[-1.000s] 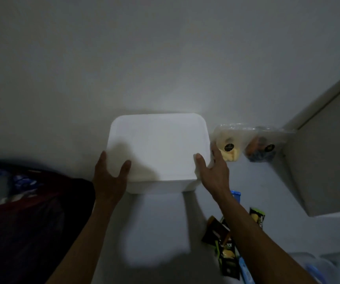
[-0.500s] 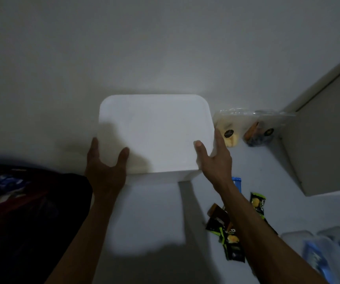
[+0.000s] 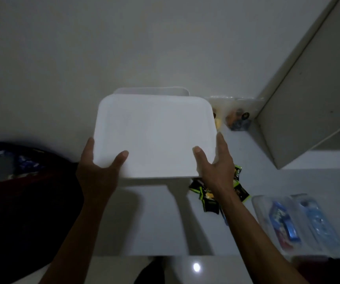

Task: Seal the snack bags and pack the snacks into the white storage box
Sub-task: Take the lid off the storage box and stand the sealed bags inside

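White counter [image 3: 236,177], back edge at the wall. White storage box [image 3: 183,91] sits against the back edge; its lid [image 3: 154,136] is lifted above it, gripped by left hand [image 3: 97,171] and right hand [image 3: 216,167]. Snack packets [image 3: 208,199] lie near the right hand. Risk: thumb-only grip slips and the lid drops onto the packets.
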Motion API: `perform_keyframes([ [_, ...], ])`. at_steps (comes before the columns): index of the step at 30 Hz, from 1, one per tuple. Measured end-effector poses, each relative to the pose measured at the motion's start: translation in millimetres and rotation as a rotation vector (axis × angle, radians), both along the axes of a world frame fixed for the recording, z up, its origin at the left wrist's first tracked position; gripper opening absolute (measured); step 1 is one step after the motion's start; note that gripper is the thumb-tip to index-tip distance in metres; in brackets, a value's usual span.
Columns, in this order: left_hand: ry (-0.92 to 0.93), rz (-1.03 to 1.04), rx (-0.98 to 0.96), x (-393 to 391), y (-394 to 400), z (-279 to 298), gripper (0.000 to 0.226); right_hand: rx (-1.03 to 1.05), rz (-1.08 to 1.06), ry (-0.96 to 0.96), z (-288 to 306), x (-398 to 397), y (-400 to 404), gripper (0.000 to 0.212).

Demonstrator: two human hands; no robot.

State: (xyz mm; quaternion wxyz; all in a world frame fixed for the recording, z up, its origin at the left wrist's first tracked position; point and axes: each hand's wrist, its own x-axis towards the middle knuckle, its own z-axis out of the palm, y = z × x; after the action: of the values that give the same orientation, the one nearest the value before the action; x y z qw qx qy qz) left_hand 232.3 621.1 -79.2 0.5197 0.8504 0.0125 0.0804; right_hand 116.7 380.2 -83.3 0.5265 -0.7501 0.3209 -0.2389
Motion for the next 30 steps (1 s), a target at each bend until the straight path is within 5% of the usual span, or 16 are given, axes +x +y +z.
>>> perform_keyframes([
  [9, 0.26, -0.047, 0.18, -110, 71, -65, 0.099, 0.069, 0.058, 0.154, -63, -104, 63, 0.066],
  [16, 0.46, -0.057, 0.173, -106, 101, -128, 0.105, 0.159, 0.071, 0.365, -127, -100, 96, 0.086],
  [30, 0.332, -0.098, 0.479, -75, 91, -209, 0.099, -0.139, 0.039, 0.521, -205, -72, 102, 0.092],
])
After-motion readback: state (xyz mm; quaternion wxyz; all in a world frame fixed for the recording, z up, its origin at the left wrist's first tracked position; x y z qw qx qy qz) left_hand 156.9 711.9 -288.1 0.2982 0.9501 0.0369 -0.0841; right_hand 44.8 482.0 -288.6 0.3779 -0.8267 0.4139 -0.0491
